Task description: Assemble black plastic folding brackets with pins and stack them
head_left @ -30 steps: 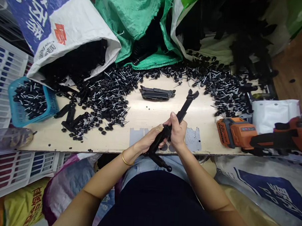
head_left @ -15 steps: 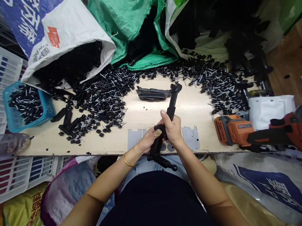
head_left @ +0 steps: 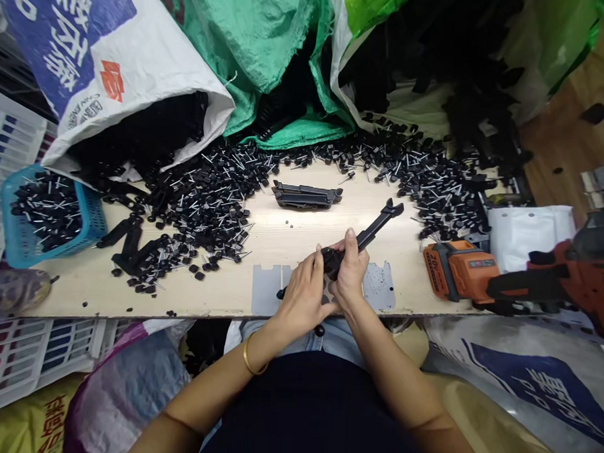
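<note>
A black plastic jointed bracket [head_left: 377,226] is between my hands above the front of the bench. My right hand [head_left: 351,272] is closed around its middle, and a long arm with a forked tip points up and right out of the grip. My left hand [head_left: 302,290] wraps over the bracket's other side, with its fingers hiding much of that part. A dark end pokes out left of the left hand, and a round black tip shows below, near my lap. Beyond the hands lies a second black bracket [head_left: 306,196], folded flat on the wooden bench [head_left: 261,235].
Black-headed thumb screws [head_left: 208,196] lie heaped left and along the back; a blue basket [head_left: 89,234] holds more. Open sacks [head_left: 153,66] with black parts stand behind. An orange cordless drill [head_left: 480,271] lies right. Grey plates [head_left: 266,288] sit at the bench's front edge.
The held bracket has turned clockwise, its long arm now slanting right instead of nearly straight away. My left hand has shifted from pinching at its side to covering it from above.
</note>
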A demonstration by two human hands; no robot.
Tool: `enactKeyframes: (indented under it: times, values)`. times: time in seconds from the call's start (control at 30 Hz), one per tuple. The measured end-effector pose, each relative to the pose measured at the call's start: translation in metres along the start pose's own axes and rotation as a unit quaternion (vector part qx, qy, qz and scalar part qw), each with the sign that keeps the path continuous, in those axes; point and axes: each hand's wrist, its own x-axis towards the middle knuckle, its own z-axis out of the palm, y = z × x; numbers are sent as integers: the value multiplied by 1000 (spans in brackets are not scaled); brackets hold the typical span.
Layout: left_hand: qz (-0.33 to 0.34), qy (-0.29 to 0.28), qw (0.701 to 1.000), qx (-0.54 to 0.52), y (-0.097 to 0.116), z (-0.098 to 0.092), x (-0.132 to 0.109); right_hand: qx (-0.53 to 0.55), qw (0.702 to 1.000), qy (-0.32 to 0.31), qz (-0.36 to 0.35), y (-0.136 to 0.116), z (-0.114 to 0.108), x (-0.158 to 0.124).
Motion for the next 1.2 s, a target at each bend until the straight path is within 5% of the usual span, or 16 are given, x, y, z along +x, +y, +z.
enactKeyframes:
  times: [0.13,0.33,0.53,0.63,0.7,0.8,0.87,0.93,1.03,1.13,1.2]
  values:
    - [73,-96,993,-11,-6,-8,-2,15,999,22,17,-1,-2,2]
    - [80,21,996,29,-21,9,1,5,999,32,5,1,-1,-1]
    - [112,-47,992,38,-22,1,-6,-32,998,47,20,-2,1,4]
    - [72,24,996,54,-23,7,-1,-32,998,43,19,1,7,4]
    - [19,85,996,31,-31,11,7,-49,998,0,29,3,6,3]
    - [-47,106,993,25,-53,6,19,-165,970,-174,41,-6,-12,1]
    - [-64,85,993,48,-68,-3,22,-308,922,-230,-39,-20,-30,-1]
    - [-75,73,992,71,-78,-12,20,-445,845,-209,-211,-38,-44,-2]
    - [-41,59,994,83,-81,-22,16,-572,641,-272,-434,-60,-49,-1]
    - [56,16,994,96,-73,-30,14,-656,433,-441,-434,-71,-41,4]
    - [131,-17,986,104,-70,-34,11,-677,374,-514,-372,-76,-37,5]
